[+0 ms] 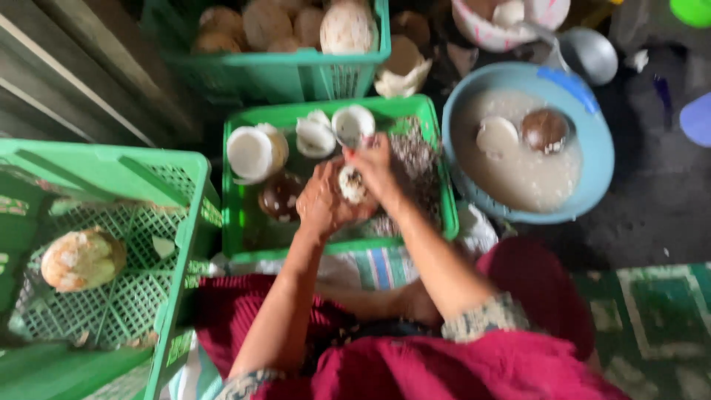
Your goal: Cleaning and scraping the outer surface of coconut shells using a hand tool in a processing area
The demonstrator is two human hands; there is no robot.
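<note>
A small piece of coconut (352,185), white flesh with brown shell, sits cupped between both hands over the middle green crate (244,222). The picture is blurred, so its exact shape is hard to make out, and much of it is hidden by the fingers. The left hand (322,204) wraps it from below and the left, fingers curled shut around it. The right hand (376,169) comes over from above and the right, fingers pressed onto the piece; whether it also holds a tool, I cannot tell.

Under the hands, in that crate, lie white coconut halves (255,152) and a dark shell (280,196), with brown scrapings along the right side. Just right of the crate stands a blue basin (601,159) of cloudy water with two pieces floating. Another crate of whole coconuts (296,26) is cut off at the top edge. On the left, a big green basket (185,244) holds one husked coconut (81,258).
</note>
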